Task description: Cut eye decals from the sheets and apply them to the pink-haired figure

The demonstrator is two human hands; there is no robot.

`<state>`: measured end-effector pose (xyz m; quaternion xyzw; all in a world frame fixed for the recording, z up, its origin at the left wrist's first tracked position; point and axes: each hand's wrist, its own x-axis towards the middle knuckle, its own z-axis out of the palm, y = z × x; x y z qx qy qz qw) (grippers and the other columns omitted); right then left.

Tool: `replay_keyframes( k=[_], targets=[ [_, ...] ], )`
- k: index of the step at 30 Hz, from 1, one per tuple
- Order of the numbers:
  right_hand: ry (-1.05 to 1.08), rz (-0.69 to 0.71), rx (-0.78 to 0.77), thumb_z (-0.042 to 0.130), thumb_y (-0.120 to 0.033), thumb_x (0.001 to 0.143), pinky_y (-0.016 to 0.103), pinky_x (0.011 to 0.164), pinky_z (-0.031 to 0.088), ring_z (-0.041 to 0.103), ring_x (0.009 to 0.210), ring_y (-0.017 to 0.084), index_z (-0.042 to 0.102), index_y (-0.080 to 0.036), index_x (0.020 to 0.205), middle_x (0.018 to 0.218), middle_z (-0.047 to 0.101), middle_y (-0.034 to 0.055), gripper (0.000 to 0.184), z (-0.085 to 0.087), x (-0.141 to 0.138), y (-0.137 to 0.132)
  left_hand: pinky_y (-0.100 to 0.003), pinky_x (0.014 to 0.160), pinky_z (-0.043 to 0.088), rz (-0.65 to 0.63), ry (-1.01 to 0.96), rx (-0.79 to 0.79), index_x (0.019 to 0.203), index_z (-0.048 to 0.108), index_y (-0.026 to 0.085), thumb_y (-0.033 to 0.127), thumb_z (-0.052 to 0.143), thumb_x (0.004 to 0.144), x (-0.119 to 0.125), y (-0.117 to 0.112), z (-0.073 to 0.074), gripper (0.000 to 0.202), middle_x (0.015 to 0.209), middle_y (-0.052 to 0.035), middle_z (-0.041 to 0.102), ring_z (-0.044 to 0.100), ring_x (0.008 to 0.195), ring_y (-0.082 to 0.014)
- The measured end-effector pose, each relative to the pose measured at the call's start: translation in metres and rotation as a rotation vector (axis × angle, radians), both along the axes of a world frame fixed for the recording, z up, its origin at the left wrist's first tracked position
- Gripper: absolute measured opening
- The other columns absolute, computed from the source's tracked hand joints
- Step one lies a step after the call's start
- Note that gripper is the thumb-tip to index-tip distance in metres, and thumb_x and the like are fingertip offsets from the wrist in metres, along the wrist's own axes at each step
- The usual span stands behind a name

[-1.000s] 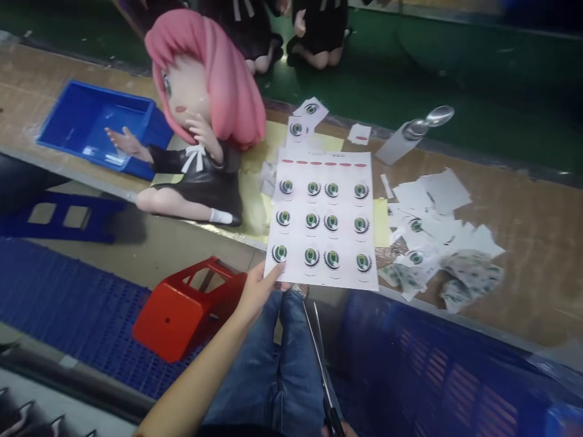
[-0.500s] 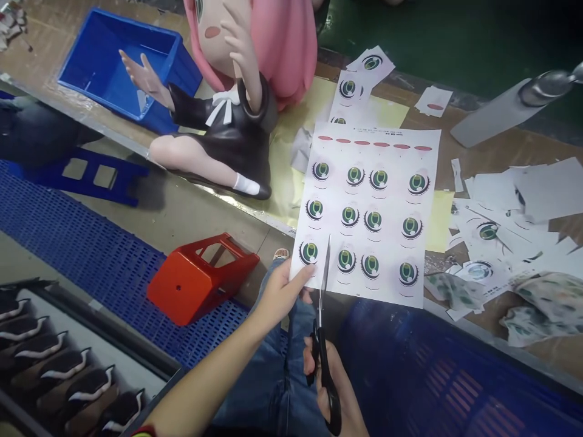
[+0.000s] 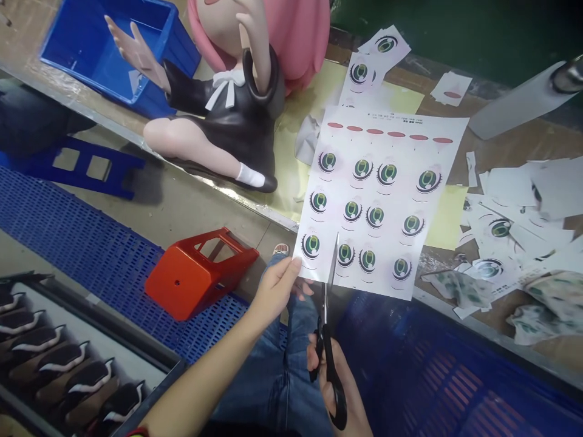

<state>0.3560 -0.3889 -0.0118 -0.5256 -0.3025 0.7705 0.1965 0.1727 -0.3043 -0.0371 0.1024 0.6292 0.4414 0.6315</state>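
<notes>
My left hand point(image 3: 277, 285) pinches the lower left corner of a white sheet point(image 3: 387, 194) printed with rows of green eyes and a row of red ovals along its top. My right hand point(image 3: 339, 376) is wrapped round the black handles of a pair of scissors point(image 3: 326, 315). One blade lies over the sheet's lower edge, between the first and second columns of eyes; the other blade is hard to make out. Behind the sheet, cut-out eye papers point(image 3: 362, 73) lie on yellow paper point(image 3: 407, 100) on the table.
A large pink-haired figure point(image 3: 237, 121) sits beside a blue bin point(image 3: 104, 54). Paper scraps point(image 3: 514, 224), a crumpled cloth point(image 3: 553, 297) and a white bottle point(image 3: 514, 103) lie or stand at the right. Below are a red stool point(image 3: 182, 279), a blue crate point(image 3: 410, 364) and a box of dark parts point(image 3: 68, 364).
The sheet has tilted, its top shifting right. My left fingers have moved nearer its lower left corner. The scissors' blade leans further right, and the camera view has shifted slightly.
</notes>
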Motion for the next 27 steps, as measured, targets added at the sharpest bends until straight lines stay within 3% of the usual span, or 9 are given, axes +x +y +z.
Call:
replay_keyframes(
  k=[7, 13, 23, 27],
  targets=[
    [0.071, 0.087, 0.053, 0.052, -0.072, 0.090, 0.030, 0.078, 0.043, 0.050, 0.085, 0.017, 0.056, -0.038, 0.127, 0.094, 0.054, 0.0013, 0.051, -0.010, 0.001, 0.003, -0.019, 0.048, 0.050, 0.030, 0.044, -0.016, 0.069, 0.066, 0.012, 0.063, 0.069, 0.081, -0.003, -0.001, -0.002, 0.053, 0.063, -0.0059, 0.070, 0.062, 0.051, -0.0108],
    [0.046, 0.130, -0.019, 0.049, -0.071, 0.091, 0.027, 0.067, 0.044, 0.049, 0.082, 0.017, 0.054, -0.038, 0.126, 0.095, 0.051, 0.0024, 0.049, -0.012, -0.001, 0.006, -0.021, 0.050, 0.052, 0.045, 0.037, -0.024, 0.068, 0.066, 0.012, 0.062, 0.069, 0.082, -0.003, -0.002, -0.004, 0.052, 0.064, -0.0067, 0.071, 0.061, 0.050, -0.0111],
    [0.032, 0.115, -0.025, 0.044, -0.065, 0.096, 0.025, 0.052, 0.040, 0.051, 0.076, 0.017, 0.056, -0.037, 0.125, 0.094, 0.053, 0.0042, 0.042, -0.013, -0.003, 0.004, -0.024, 0.051, 0.055, 0.061, -0.003, -0.055, 0.073, 0.064, 0.012, 0.065, 0.071, 0.078, 0.002, -0.001, -0.006, 0.054, 0.063, -0.0061, 0.070, 0.061, 0.049, -0.0120],
    [0.030, 0.093, 0.002, 0.043, -0.069, 0.094, 0.025, 0.056, 0.043, 0.051, 0.079, 0.018, 0.058, -0.035, 0.125, 0.093, 0.053, 0.0047, 0.047, -0.019, -0.004, 0.001, -0.024, 0.052, 0.055, 0.057, -0.027, -0.067, 0.074, 0.064, 0.012, 0.066, 0.072, 0.076, 0.000, 0.000, -0.006, 0.055, 0.064, -0.0066, 0.071, 0.063, 0.051, -0.0128]
  ],
)
